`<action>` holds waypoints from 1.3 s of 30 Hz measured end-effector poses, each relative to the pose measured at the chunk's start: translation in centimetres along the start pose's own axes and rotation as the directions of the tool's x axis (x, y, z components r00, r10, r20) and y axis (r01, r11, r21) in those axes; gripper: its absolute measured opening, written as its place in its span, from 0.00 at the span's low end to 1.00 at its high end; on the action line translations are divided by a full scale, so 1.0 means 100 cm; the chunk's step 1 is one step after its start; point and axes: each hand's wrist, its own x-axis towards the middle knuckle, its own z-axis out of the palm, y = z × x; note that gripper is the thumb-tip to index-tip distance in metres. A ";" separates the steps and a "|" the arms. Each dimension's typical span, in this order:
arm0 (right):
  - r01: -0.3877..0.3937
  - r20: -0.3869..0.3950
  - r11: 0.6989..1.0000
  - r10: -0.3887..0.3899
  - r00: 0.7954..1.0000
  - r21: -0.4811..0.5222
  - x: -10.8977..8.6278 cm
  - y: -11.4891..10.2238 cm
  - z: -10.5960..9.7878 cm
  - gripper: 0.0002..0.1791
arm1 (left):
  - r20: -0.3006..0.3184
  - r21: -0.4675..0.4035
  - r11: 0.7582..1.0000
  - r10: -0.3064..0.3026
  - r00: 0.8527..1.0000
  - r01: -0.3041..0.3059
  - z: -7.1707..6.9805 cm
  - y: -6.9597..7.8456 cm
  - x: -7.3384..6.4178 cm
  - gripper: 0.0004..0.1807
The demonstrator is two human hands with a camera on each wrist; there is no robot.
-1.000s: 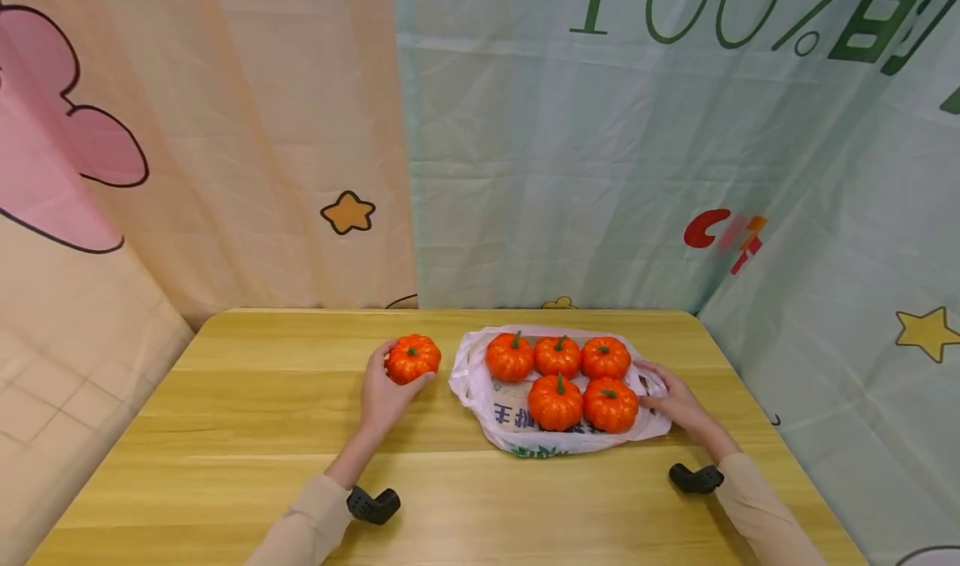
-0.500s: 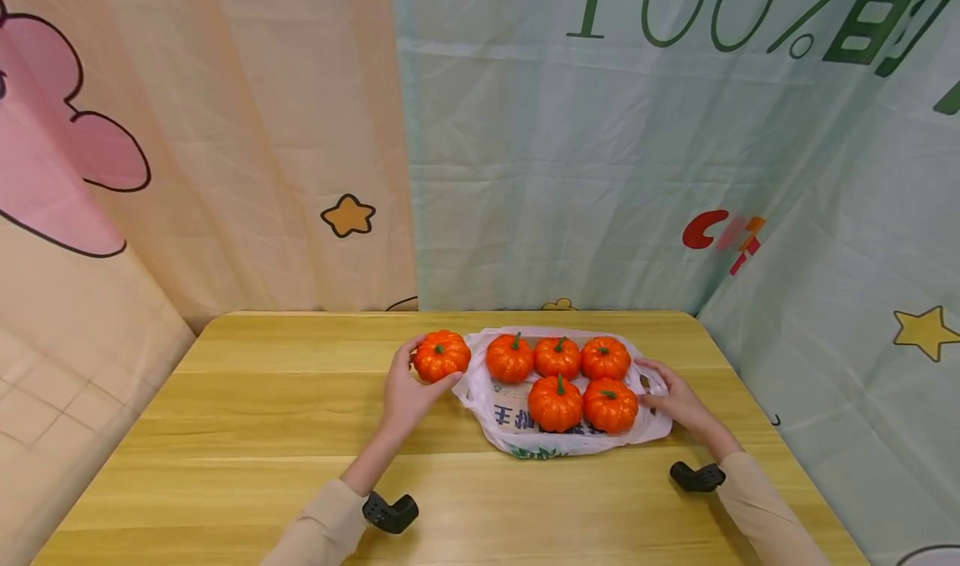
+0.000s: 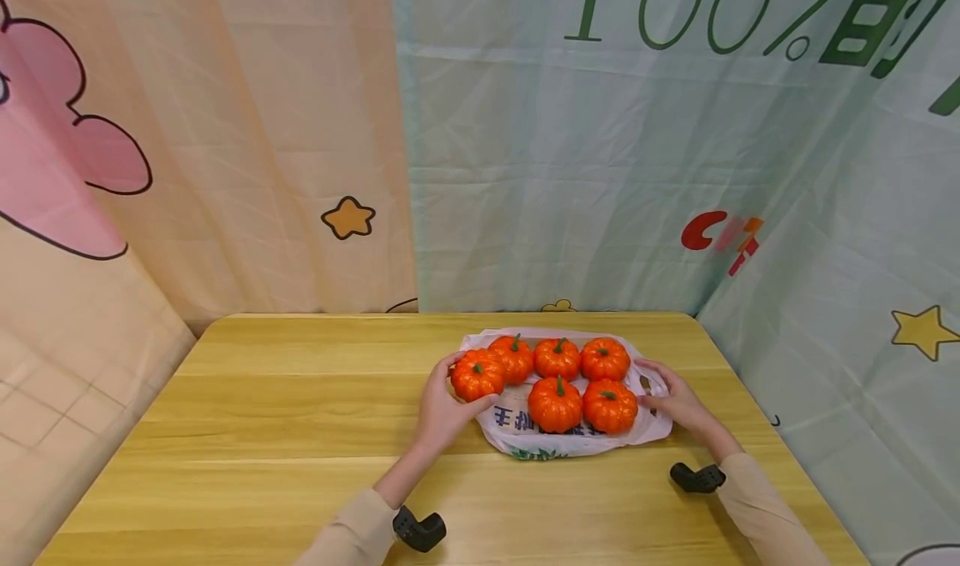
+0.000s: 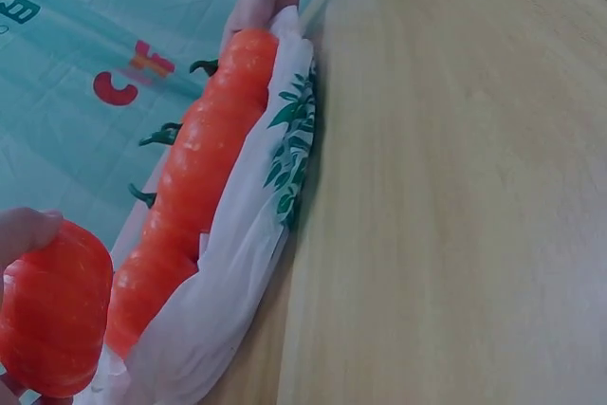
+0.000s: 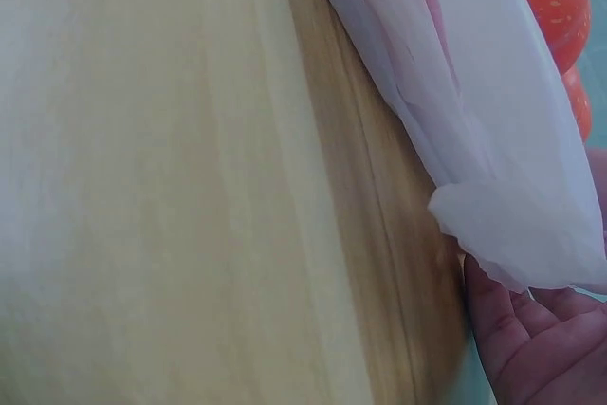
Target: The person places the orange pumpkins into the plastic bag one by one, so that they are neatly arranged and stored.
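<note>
My left hand (image 3: pixel 441 408) grips a small orange pumpkin (image 3: pixel 477 375) with a green stem, thumb on its near side and fingers round the far side. This pumpkin is at the left end of a white plastic bag (image 3: pixel 501 443), partly in front of another pumpkin (image 3: pixel 514 356). The left wrist view shows the gripped pumpkin (image 4: pixel 59 315) beside the row in the bag. Several pumpkins sit in the bag in two rows, including one at the front (image 3: pixel 555 404). My right hand (image 3: pixel 678 399) holds the bag's right edge; its fingers are partly hidden by the plastic (image 5: pixel 522 225).
Everything lies on a wooden table (image 3: pixel 247 433) near its back edge. Behind it hangs a printed cloth (image 3: pixel 525 174), with another cloth along the right side. A black wrist device (image 3: pixel 420 530) is on the left wrist, another black device (image 3: pixel 697 478) on the right.
My left hand has carried the pumpkin rightward from beside the bag to its left end, now overlapping the back-left pumpkin in view. My right hand has stayed at the bag's right edge.
</note>
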 end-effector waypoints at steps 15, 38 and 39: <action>0.005 0.006 1.000 -0.005 1.000 0.010 0.000 0.001 0.001 0.36 | 0.068 0.046 0.998 0.047 0.997 -0.050 0.027 -0.007 -0.014 0.44; 0.001 0.012 1.000 -0.002 1.000 0.031 0.002 0.001 0.000 0.36 | 0.100 0.109 0.992 0.055 0.993 -0.066 0.036 -0.014 -0.019 0.42; 0.001 0.013 0.999 -0.001 1.000 0.033 0.002 0.001 0.000 0.36 | 0.099 0.109 0.992 0.054 0.994 -0.064 0.036 -0.014 -0.019 0.42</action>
